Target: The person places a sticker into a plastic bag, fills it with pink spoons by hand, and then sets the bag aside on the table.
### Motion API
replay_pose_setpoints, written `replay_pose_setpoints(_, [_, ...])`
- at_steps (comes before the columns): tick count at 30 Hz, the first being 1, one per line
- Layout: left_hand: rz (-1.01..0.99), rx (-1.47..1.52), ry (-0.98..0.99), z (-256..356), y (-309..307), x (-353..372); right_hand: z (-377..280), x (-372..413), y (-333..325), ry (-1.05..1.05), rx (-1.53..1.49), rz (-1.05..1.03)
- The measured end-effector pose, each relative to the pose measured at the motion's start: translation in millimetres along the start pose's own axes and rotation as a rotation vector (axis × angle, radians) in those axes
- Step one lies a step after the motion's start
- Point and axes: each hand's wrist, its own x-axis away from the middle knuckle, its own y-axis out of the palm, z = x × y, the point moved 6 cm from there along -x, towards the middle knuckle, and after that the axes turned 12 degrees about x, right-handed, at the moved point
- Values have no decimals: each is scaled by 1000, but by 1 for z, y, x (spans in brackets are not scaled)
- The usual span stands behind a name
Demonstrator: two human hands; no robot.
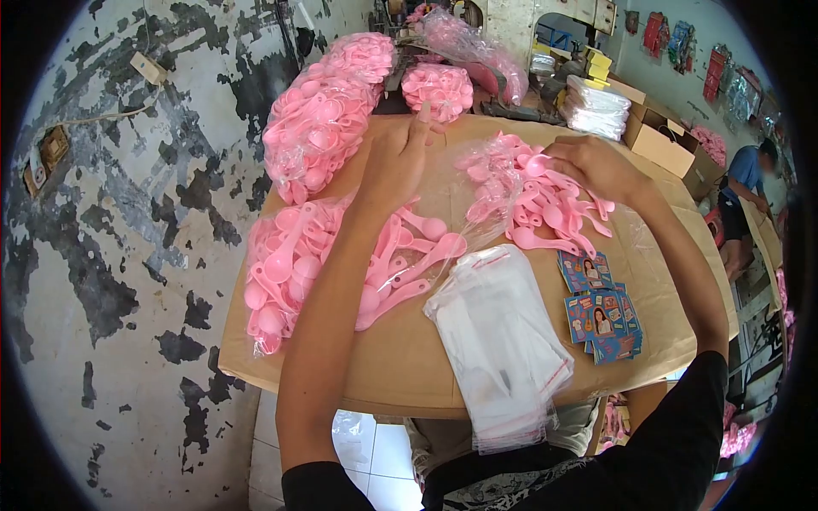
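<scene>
My left hand [399, 163] is raised over the back middle of the table, its fingers stretched out and apart from the spoons. Behind its fingertips lies a round bag of pink spoons [437, 90]. My right hand [596, 163] is at the right edge of an opened bag of pink spoons [545, 200], its fingers curled down at the spoons; what they hold, if anything, is hidden. Another open bag of pink spoons [290, 255] lies under my left forearm. Clear plastic sleeves [503, 332] are stacked at the front edge, with blue printed cards [601, 315] to their right.
The brown table [409, 366] has a peeling wall on its left. A tall bag of spoons [319, 123] stands at the back left. White packets [595, 106] and a cardboard box [660, 140] are at the back right. A person [744, 183] in blue is farther right.
</scene>
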Motion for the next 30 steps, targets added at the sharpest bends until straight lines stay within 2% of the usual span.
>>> replay_pose_setpoints(2, [-15,10,-16,-2,0,0,-19,-9,9,10,-139,-23])
replay_pose_setpoints(5, [-47,34,-49,-4,4,0,-36,-13,27,66,-21,-202])
replay_pose_setpoints(8, [-49,21,-57,-3,3,0,-29,-21,50,44,-20,-282])
replay_pose_setpoints(14, [-39,-18,-56,-8,-3,0,-18,-15,15,78,-86,-191])
replay_pose_setpoints(15, [-40,-20,-56,-9,-3,0,-15,-12,3,82,12,-118])
replay_pose_setpoints(18, [-57,-18,-71,-12,-2,-1,4,0,-21,245,-156,-48])
replay_pose_setpoints(21, [-63,-10,-75,-13,-2,-1,14,10,-26,292,-146,-201])
replay_pose_setpoints(24, [-43,2,-67,-11,-3,-1,-9,8,-27,346,-266,-227])
replay_pose_setpoints(25, [-36,4,-64,-12,-2,0,-16,3,-20,110,-201,-156])
replay_pose_setpoints(28, [-37,51,-17,-12,0,0,-46,-22,2,-105,-177,-93])
replay_pose_setpoints(30, [-48,24,-58,-10,2,1,-69,-43,19,-1,-161,-260])
